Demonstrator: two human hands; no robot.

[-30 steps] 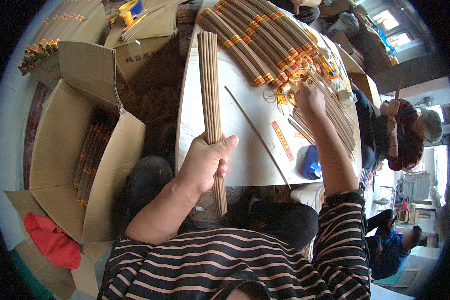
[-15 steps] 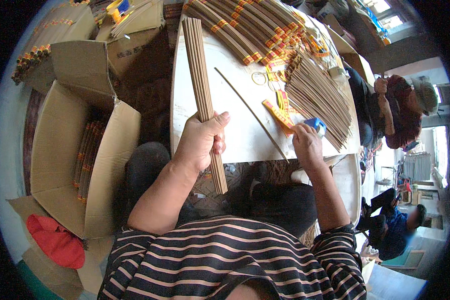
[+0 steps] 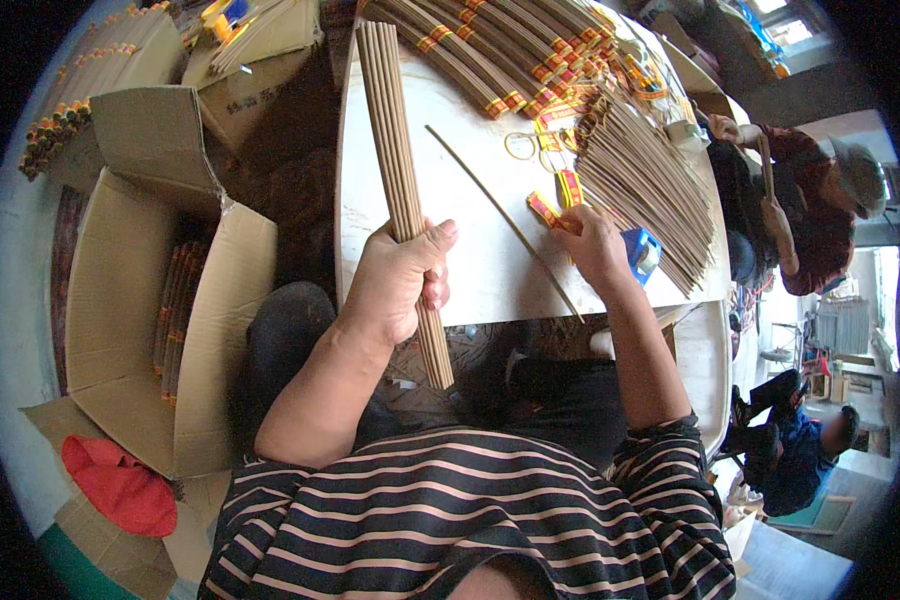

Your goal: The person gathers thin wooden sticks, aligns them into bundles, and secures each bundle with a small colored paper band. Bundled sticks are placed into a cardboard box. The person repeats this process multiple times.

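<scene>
My left hand is wrapped round a bundle of brown incense sticks, which tilts across the table's near edge with its lower end past that edge. My right hand is closed, its fingertips pinching a red and yellow paper strip. Another such strip lies just beyond those fingers. Right beside this hand stands a blue tape dispenser. A single loose incense stick lies on the white table between my hands.
Loose incense sticks lie in a heap at the right. Scissors rest beyond the strips, near banded bundles. An open cardboard box with bundles stands left, a red cloth bag below it. Another person sits at the right.
My right hand has moved a little away from me and to the left, off the tape dispenser, with the paper strip. My left hand keeps hold of the incense sticks, nearly still.
</scene>
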